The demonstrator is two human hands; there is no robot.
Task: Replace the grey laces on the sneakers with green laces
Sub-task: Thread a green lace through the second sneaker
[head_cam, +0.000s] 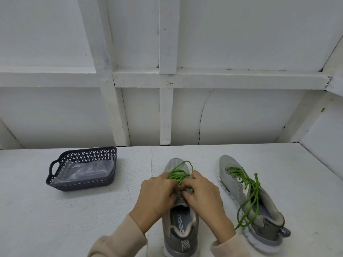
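Two grey sneakers stand on the white table, toes pointing away. The left sneaker [179, 230] carries a green lace [179, 172] whose loop arches over its toe. My left hand [157, 196] and my right hand [203, 194] meet over its tongue, fingers curled and pinching the green lace ends between them. The right sneaker [233, 184] lies slightly tilted, laced in green, and its long green lace ends [250, 201] trail loose across its opening to the table.
A dark perforated plastic basket [55, 179] with clear plastic inside sits at the left. A white wall with wooden battens rises behind the table. The table's right side meets an angled white panel.
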